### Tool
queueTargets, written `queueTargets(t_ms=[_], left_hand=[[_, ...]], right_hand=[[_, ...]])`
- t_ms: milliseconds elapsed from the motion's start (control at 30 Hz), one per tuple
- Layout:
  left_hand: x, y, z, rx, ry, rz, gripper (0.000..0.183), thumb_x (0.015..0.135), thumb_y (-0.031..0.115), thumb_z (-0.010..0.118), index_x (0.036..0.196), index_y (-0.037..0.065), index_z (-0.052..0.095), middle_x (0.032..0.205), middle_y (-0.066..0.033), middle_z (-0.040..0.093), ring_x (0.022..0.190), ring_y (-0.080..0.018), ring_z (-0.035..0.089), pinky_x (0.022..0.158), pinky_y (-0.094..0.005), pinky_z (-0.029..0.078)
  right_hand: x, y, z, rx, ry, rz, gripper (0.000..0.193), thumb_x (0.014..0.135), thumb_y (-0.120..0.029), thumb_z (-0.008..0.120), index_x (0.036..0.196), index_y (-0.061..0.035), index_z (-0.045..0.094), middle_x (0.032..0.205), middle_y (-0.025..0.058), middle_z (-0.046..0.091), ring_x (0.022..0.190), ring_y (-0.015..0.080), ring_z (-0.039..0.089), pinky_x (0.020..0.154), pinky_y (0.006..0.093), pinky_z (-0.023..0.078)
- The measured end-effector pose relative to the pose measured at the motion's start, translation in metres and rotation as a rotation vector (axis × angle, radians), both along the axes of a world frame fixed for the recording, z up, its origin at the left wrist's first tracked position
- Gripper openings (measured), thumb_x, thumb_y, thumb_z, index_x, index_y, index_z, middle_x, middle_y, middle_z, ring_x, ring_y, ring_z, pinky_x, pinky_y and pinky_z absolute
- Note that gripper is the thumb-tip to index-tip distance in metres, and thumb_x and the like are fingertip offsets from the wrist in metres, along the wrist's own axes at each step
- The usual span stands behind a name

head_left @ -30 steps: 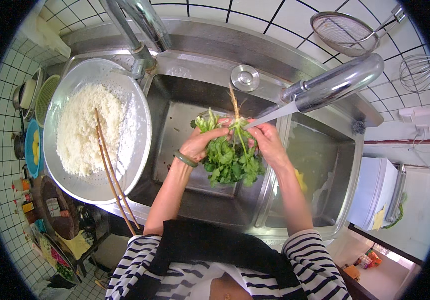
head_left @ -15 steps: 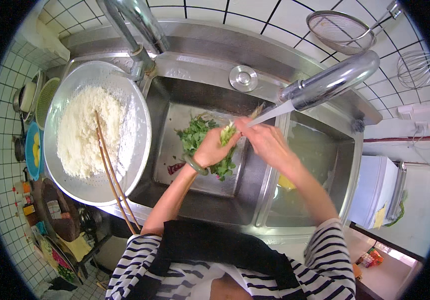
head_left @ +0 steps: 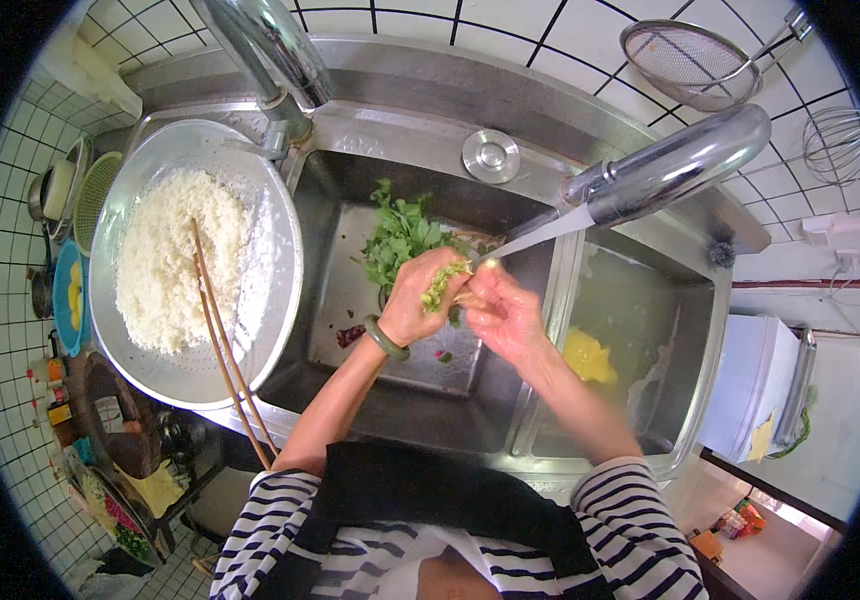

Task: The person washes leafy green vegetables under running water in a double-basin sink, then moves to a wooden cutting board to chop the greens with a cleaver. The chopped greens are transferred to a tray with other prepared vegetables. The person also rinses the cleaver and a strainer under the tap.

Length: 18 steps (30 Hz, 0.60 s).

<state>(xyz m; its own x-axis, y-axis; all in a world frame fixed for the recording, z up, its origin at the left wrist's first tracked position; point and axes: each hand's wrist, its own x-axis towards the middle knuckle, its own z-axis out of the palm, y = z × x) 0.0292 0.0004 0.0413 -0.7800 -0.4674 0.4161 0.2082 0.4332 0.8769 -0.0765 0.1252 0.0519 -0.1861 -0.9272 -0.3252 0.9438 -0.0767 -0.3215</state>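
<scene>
Above the left sink basin, my left hand (head_left: 416,300) is closed round a bunch of leafy herbs (head_left: 396,236) that looks like coriander. Its green leaves stick out on the far left side, and its pale cut-looking stem ends (head_left: 440,287) show at the top of my fist. Close beside those ends is my right hand (head_left: 502,315), its fingers curled in and pressed together. Whatever lies inside them is too small to make out. From the right faucet (head_left: 685,165) a stream of water (head_left: 550,232) runs down to my fingertips.
A large metal colander (head_left: 285,330) of white rice (head_left: 175,265) with long chopsticks (head_left: 215,325) stands left. The left basin (head_left: 360,395) holds a dark red scrap (head_left: 350,336). In the right basin's cloudy water (head_left: 640,290) lies something yellow (head_left: 588,357). A strainer (head_left: 685,65) and whisk (head_left: 837,145) hang behind.
My left hand has turned, swinging the leaves to the far side and the stem ends upward. My right hand has drawn back nearer to me, uncovering more of the yellow thing.
</scene>
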Motion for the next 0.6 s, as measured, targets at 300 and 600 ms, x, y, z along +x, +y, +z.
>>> queueTargets(t_ms=[300,600], left_hand=[[-0.010,-0.013,-0.017,0.900,-0.443,0.025,0.016,0.093,0.022,0.061,0.098,0.007,0.062,0.084,0.0009,0.061,0.076,-0.0089,0.055,0.066,-0.0255,0.045],[-0.012,0.010,0.005,0.937,-0.336,-0.098,0.035,0.094,0.031,0.060,0.113,0.002,0.061,0.104,-0.0027,0.063,0.092,-0.0107,0.058,0.078,-0.0259,0.048]], right_hand=[[-0.031,0.003,0.010,0.557,1.902,0.319,0.093,0.082,-0.033,0.070,0.149,-0.0036,0.013,0.151,0.0260,0.016,0.138,0.0368,0.026,0.111,0.0430,0.028],[-0.006,0.018,-0.037,0.363,1.230,0.040,0.083,0.088,-0.019,0.067,0.147,0.0046,0.014,0.153,0.0185,0.021,0.141,0.0242,0.020,0.113,0.0338,0.019]])
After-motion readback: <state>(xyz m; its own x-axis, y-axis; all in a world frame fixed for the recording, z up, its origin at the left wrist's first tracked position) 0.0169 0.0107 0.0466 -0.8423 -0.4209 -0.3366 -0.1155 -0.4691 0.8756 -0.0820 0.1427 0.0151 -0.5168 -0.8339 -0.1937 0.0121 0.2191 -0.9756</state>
